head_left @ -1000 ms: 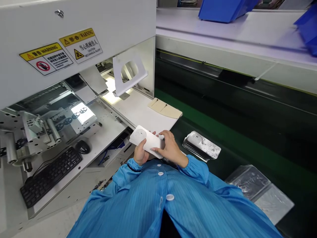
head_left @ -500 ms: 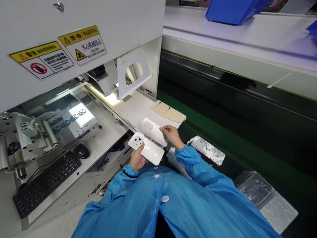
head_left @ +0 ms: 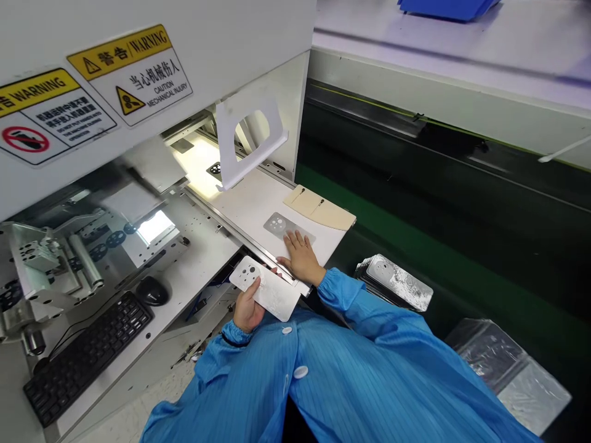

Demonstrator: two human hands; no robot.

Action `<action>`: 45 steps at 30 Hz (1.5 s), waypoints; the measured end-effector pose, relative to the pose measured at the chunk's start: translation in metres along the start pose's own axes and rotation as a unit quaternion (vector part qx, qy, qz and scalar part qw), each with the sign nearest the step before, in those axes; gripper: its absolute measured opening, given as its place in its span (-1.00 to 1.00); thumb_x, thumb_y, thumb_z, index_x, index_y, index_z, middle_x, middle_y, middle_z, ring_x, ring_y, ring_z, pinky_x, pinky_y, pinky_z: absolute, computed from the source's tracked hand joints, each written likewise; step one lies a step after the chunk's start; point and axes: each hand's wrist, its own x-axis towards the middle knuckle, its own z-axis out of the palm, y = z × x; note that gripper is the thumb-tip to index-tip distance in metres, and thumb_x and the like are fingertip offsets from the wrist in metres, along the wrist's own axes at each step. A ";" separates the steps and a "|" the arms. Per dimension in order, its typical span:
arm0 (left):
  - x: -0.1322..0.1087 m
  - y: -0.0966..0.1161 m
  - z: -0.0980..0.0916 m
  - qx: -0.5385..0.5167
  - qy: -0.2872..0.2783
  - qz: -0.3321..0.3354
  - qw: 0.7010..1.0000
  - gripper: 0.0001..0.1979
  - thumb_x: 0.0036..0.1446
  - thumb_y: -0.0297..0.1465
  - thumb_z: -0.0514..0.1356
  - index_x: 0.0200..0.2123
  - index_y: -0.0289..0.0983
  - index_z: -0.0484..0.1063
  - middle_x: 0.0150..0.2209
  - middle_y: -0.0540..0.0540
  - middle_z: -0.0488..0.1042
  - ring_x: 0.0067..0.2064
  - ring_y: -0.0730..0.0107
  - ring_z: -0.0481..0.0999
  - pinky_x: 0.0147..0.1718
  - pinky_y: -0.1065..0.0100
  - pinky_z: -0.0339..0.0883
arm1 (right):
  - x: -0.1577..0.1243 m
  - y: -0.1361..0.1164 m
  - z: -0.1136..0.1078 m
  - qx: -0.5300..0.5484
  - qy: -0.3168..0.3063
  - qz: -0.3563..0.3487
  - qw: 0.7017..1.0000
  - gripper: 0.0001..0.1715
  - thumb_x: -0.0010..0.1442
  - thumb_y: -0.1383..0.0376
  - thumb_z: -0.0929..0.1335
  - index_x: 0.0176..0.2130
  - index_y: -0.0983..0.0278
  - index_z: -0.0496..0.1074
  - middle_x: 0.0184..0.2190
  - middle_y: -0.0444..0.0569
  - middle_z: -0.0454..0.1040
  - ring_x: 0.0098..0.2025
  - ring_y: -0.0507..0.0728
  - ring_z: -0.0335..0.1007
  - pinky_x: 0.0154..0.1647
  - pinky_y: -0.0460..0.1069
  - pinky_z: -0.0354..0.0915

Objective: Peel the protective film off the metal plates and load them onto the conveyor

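My left hand grips a white, phone-shaped plate with several holes near one end, thumb on top. Beyond it, my right hand lies with spread fingers on a grey, phone-shaped sheet with a round hole pattern. That sheet is flat on the white work surface, and my fingers cover part of it. A beige piece lies along the surface's right edge. Further in, under the machine, a small dark perforated part rests on the lit area.
A black keyboard and mouse are at the left, beside machine rollers. At the right are a stack of plates and clear plastic bags. A white bracket overhangs the work surface.
The sheet my right hand was holding up now lies on the white surface, and that hand has opened over it. Under the machine, a dark perforated part has come into view.
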 end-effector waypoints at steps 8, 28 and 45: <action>0.001 0.006 -0.005 -0.005 0.012 -0.007 1.000 -0.44 0.09 -0.41 0.22 0.18 -0.25 0.25 0.02 -0.22 0.52 0.15 -0.02 0.40 0.20 -0.04 0.18 | 0.045 0.005 -0.010 -0.028 -0.016 0.002 0.999 -0.17 0.28 -0.12 0.09 0.32 0.32 0.03 0.38 0.14 -0.21 0.39 0.37 -0.44 0.35 0.26 -0.34; -0.002 0.011 -0.013 0.012 0.006 -0.014 1.000 -0.45 0.14 -0.40 0.16 0.21 -0.26 0.19 0.03 -0.23 0.51 0.17 0.01 0.38 0.23 -0.05 0.12 | 0.060 0.006 -0.012 -0.029 -0.016 0.017 0.999 -0.15 0.28 -0.15 0.04 0.32 0.32 0.02 0.38 0.14 -0.23 0.39 0.36 -0.45 0.35 0.26 -0.36; -0.009 0.005 -0.012 0.039 -0.008 -0.022 0.999 -0.46 0.14 -0.38 0.17 0.20 -0.26 0.22 -0.02 -0.22 0.55 0.16 0.03 0.40 0.22 -0.04 0.14 | 0.060 0.014 -0.008 -0.022 0.017 -0.003 1.000 -0.13 0.26 -0.16 0.10 0.31 0.34 0.03 0.37 0.14 -0.18 0.39 0.35 -0.43 0.35 0.25 -0.38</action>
